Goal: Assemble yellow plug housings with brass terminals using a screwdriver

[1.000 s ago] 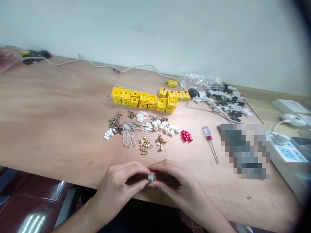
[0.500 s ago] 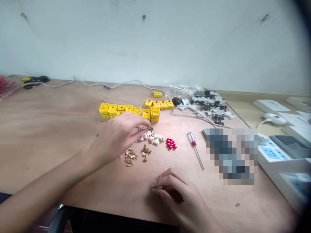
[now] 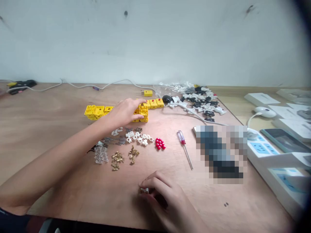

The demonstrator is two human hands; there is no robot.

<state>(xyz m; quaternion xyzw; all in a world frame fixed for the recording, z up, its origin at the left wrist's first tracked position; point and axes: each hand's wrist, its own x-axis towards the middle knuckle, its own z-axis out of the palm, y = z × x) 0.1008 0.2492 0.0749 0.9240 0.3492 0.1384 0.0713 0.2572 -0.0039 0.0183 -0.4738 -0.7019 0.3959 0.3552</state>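
My left hand (image 3: 127, 111) reaches over the row of yellow plastic housings (image 3: 99, 111). Its thumb and fingers are apart around the right end stack; I cannot tell whether they touch it. Near the table's front edge, my right hand (image 3: 161, 194) is closed in a pinch on a small white plastic part (image 3: 145, 190). Between the hands lie brass terminals (image 3: 117, 157), white ring-like pieces (image 3: 143, 139), red caps (image 3: 160, 143), clear plastic pieces (image 3: 101, 154) and small screws (image 3: 138, 129).
A screwdriver (image 3: 185, 149) lies right of the red caps. Further right are a blurred-out object (image 3: 218, 155), a power strip (image 3: 263, 147) and a phone (image 3: 284, 139). Black and white parts (image 3: 204, 100) are heaped at the back, beside a white cable (image 3: 126, 81).
My left hand has moved away from the small parts, up to the yellow housings. My right hand keeps its pinch near the front edge. The whole view has shifted somewhat.
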